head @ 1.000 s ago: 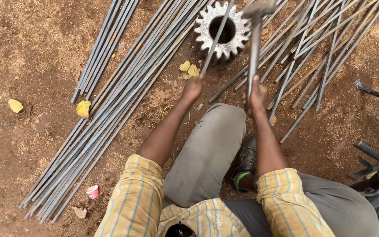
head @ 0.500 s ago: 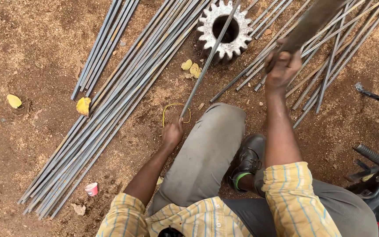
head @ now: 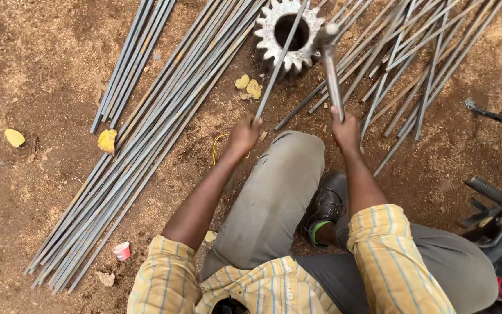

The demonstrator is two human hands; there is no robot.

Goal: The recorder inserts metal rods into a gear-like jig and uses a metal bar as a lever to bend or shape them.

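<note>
Left hand (head: 243, 136) grips a thin rod (head: 279, 61); right hand (head: 345, 129) clasps a hammer (head: 330, 72).
The rod lies across a toothed gear (head: 289, 35), hammer head seemingly touching it; loose rods (head: 140, 139) spread left.

Left hand (head: 244, 135) gripping thin rod (head: 279, 61) laid across toothed gear (head: 289, 34) — right hand (head: 345, 129) holding hammer (head: 331, 72), head at gear

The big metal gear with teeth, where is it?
In the head view, the gear sits on the dirt at top centre, under the hammer, among steel rods.
</note>
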